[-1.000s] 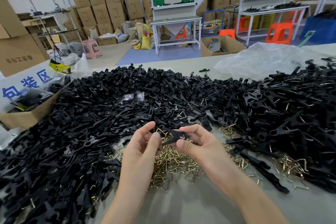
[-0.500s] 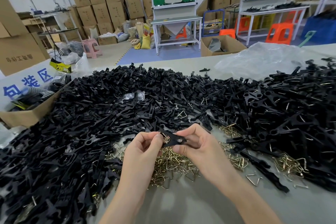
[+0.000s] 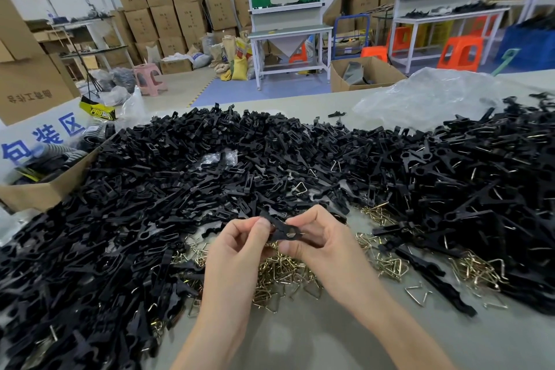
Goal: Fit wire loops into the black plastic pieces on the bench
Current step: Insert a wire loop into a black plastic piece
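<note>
A single black plastic piece (image 3: 283,230) is held above the near middle of the surface (image 3: 300,339). It is pinched at one end by the thumb and curled fingers of the left hand (image 3: 237,249) and at the other end by those of the right hand (image 3: 318,240). Both grips are closed on the piece, and the hands are nearly touching. A small glint of metal is seen at the middle of the piece, but whether a wire is seated there cannot be told.

Directly beneath the hands, brass-coloured wire loops (image 3: 279,273) are spread loosely on the surface, with more scattered toward the right edge. A large heap of black pieces (image 3: 180,189) is piled across the left side and far middle, and a second heap (image 3: 480,189) is banked along the right edge. A cardboard box (image 3: 45,192) is set at the left edge, touched by the large heap. A clear plastic bag (image 3: 429,99) is laid near the far right corner.
</note>
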Demonstrator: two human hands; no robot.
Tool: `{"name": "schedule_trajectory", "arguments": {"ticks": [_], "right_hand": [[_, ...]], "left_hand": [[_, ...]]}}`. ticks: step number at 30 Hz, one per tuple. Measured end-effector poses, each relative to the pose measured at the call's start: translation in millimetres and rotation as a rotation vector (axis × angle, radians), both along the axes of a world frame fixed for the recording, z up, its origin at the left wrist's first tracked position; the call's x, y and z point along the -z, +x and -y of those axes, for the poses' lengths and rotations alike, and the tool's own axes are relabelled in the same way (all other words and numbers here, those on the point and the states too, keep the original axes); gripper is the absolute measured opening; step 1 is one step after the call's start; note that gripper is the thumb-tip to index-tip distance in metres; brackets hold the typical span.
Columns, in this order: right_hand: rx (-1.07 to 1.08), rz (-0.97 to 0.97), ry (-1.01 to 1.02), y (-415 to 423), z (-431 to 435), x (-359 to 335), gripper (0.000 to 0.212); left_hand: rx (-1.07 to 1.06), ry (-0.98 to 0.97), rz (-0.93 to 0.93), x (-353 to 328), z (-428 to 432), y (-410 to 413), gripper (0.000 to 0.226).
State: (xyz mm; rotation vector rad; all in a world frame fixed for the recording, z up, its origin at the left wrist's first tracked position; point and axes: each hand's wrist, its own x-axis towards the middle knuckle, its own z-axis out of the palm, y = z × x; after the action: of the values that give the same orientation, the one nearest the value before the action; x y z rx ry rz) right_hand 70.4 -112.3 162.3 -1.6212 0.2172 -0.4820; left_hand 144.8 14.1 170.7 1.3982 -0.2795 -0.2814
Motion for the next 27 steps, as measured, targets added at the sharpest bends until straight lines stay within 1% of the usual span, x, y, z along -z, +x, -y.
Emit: {"name": "schedule_trajectory", "arguments": {"ticks": [2, 4, 6, 8, 10, 12, 15, 17, 20, 23, 27], "right_hand": [[0.02, 0.009, -0.028, -0.5, 2.3, -0.5, 0.032], [0.009, 0.028, -0.027, -2.1, 6.0, -2.8, 0.03], [-0.038, 0.066, 0.034, -4.4, 8.5, -6.3, 0.024], [-0.119, 0.103, 0.109, -6.7, 9.1, -8.1, 0.023], [-0.2, 0.112, 0.186, -8.1, 8.6, -8.2, 0.025], [-0.264, 0.097, 0.251, -10.1, 8.6, -8.9, 0.027], [-0.304, 0.048, 0.243, -12.5, 5.0, -9.1, 0.029], [-0.304, 0.005, 0.226, -11.1, -0.9, -7.3, 0.032], [-0.304, -0.021, 0.201, -7.3, -7.7, -5.1, 0.039], [-0.315, 0.002, 0.158, -8.9, -10.0, -7.1, 0.042], [-0.349, 0.003, 0.086, -11.6, -9.5, -7.8, 0.035]], "left_hand": [[0.056, -0.032, -0.056, -1.4, 0.2, 1.3, 0.02], [0.167, -0.096, -0.14, -4.6, -0.8, 2.6, 0.014], [0.315, -0.159, -0.225, -7.5, -1.8, 1.8, 0.008], [0.466, -0.166, -0.27, -9.5, -1.4, -2.4, 0.008], [0.555, -0.184, -0.311, -8.9, -0.1, -6.5, 0.022], [0.593, -0.178, -0.318, -7.4, 1.8, -8.3, 0.03], [0.593, -0.122, -0.283, 1.3, 5.2, -8.1, 0.046], [0.534, -0.066, -0.242, 10.0, 6.5, -5.9, 0.051], [0.443, 0.036, -0.163, 20.6, 3.8, -0.6, 0.072], [0.378, 0.105, -0.111, 21.9, -0.7, 3.5, 0.074], [0.315, 0.165, -0.059, 11.0, -2.4, 0.1, 0.074]]}}
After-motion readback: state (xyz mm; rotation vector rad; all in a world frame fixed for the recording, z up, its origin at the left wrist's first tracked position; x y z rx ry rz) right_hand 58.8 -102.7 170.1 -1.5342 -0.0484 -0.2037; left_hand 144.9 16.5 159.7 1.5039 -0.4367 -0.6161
